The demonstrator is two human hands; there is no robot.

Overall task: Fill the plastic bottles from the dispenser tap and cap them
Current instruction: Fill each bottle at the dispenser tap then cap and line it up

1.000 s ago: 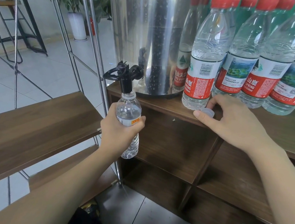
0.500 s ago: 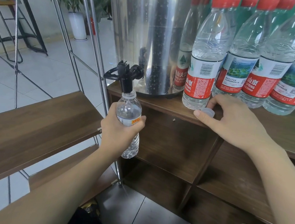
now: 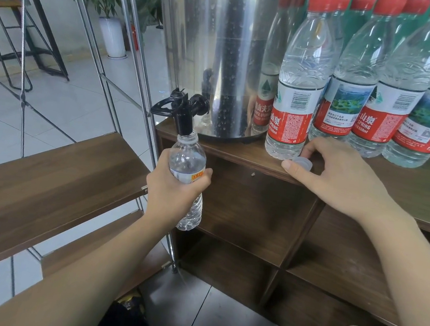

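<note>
The left hand (image 3: 175, 190) grips a nearly full small bottle (image 3: 186, 175) under the tap (image 3: 183, 121); the right hand (image 3: 339, 178), fingers loosely spread, touches its loose cap (image 3: 302, 162), capping left.

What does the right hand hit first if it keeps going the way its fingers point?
The right hand points left along the shelf edge; its fingertips already touch the loose cap, with the nearest red-capped bottle just behind. Depth is uncertain.

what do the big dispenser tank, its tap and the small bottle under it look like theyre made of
Dispenser tank: polished metal, likely stainless steel; it mirrors the bottles beside it.
Tap: glossy black, probably plastic.
Small bottle, gripped by the left hand: thin clear plastic with a ribbed lower body.
</note>
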